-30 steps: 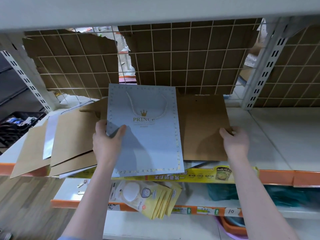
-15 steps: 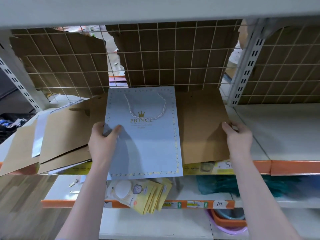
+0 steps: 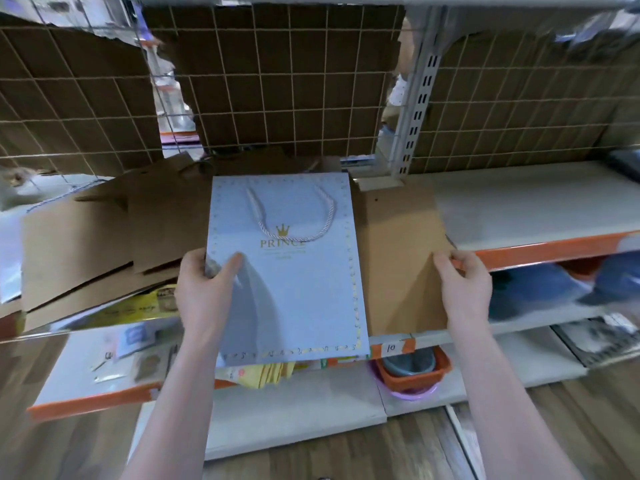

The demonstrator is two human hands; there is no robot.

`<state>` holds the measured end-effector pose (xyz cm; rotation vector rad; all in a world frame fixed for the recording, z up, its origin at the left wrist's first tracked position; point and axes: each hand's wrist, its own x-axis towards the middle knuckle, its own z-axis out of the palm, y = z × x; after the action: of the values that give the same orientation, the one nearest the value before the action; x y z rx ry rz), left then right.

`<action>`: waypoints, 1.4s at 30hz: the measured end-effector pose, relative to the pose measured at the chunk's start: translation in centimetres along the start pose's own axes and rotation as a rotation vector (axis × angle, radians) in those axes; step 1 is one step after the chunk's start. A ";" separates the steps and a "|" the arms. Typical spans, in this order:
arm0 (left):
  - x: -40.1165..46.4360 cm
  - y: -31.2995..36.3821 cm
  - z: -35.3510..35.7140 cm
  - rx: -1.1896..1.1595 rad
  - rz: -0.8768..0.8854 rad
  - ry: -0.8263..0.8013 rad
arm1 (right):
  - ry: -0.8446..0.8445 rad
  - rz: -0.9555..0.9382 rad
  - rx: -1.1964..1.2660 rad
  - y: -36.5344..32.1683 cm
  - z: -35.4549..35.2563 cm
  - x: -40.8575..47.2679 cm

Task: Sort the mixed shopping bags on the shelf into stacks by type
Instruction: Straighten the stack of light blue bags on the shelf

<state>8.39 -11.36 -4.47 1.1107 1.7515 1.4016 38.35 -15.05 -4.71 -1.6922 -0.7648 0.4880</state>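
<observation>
A light blue gift bag (image 3: 294,282) with a gold crown, the word PRINCE and a white rope handle lies flat, sticking out past the shelf's front edge. My left hand (image 3: 204,289) grips its left edge, thumb on top. Under it and to the right lies a brown kraft bag (image 3: 401,265); my right hand (image 3: 465,285) pinches its right edge. More brown kraft bags (image 3: 104,244) lie fanned out in a loose pile at the left, with a white bag (image 3: 8,258) showing beneath them.
The white shelf (image 3: 519,206) with an orange front strip runs right. A wire grid backed by cardboard (image 3: 277,81) closes the rear, and a slotted upright (image 3: 415,98) stands right of centre. Lower shelves hold yellow packets (image 3: 273,370) and an orange tub (image 3: 412,370).
Both hands have pulled the blue bag and the brown bag under it toward me, out over the shelf's front edge. The view has tilted and dropped lower.
</observation>
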 end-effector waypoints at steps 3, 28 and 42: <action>-1.8 0.0 0.8 0.029 -0.007 -0.018 | -0.009 -0.015 -0.015 0.4 -2.1 -1.0; -21.0 11.3 37.5 -0.038 0.073 -0.069 | -0.022 0.001 0.081 8.8 -32.3 27.7; -16.5 14.5 52.9 -0.087 0.009 -0.155 | -0.028 0.098 0.026 10.9 -32.5 44.7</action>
<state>64.87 -1.57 -3.47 1.1496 1.5641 1.3465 94.16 -7.23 -3.59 -1.7072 -0.6950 0.5891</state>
